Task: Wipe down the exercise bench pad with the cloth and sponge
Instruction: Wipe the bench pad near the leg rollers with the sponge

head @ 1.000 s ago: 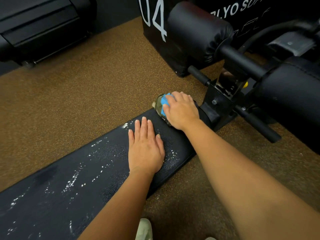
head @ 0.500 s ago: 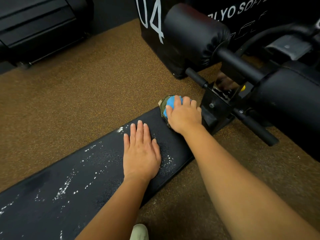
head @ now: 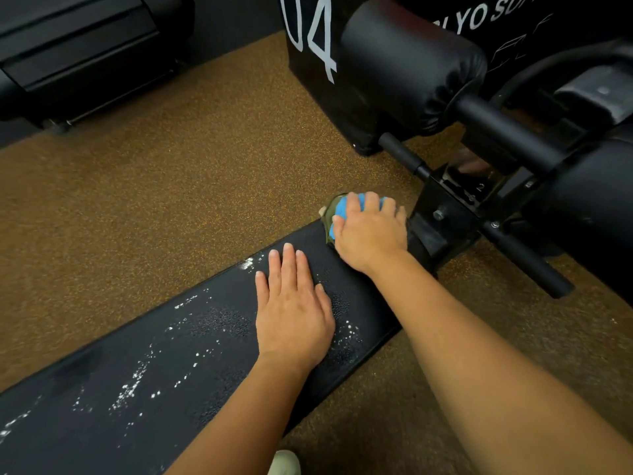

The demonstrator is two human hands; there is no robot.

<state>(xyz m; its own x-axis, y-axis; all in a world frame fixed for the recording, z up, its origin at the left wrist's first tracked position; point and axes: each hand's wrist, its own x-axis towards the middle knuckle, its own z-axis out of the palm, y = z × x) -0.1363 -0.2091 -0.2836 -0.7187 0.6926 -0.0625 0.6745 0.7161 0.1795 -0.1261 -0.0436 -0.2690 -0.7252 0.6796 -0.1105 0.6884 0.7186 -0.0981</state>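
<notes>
As right hand [head: 371,231] grips one cloth [head: 340,209], left hand [head: 293,310] on pad [head: 137,354]

The left hand [head: 293,313] lies flat, fingers straight, on the black bench pad [head: 144,368], which is flecked with white foam. At the pad's far end the right hand [head: 370,231] presses a blue sponge [head: 340,209] wrapped in a greenish cloth [head: 329,209], beside the black roller [head: 407,63] and frame.
</notes>
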